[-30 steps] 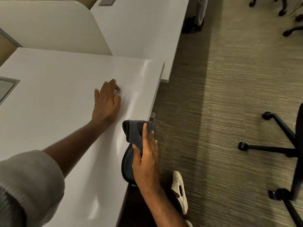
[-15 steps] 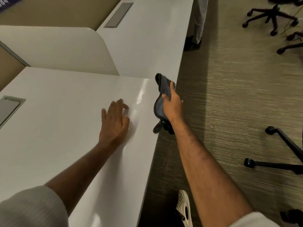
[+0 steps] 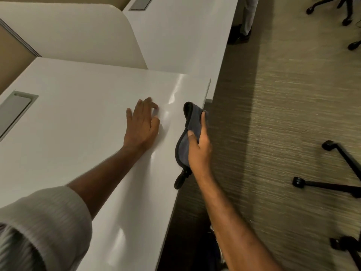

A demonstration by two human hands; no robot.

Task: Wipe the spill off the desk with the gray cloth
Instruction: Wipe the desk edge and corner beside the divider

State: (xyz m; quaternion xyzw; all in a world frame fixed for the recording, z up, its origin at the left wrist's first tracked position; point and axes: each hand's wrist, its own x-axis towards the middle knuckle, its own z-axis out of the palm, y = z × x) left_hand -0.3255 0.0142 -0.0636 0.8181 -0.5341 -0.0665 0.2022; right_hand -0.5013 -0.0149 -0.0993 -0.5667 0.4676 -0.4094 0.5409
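Smooth, glossy white desk with a square corner; soft gray cloth, dark-edged, folded limp. Since half a second ago, pulled back from past the far corner to the desk's right edge. Gripped in right hand. Left hand flat, fingers straight, on desk.

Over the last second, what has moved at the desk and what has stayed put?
The right hand, gripping the gray cloth, swept forward along the desk edge, then came partway back. The left hand stayed flat on the desktop. No spill is discernible.
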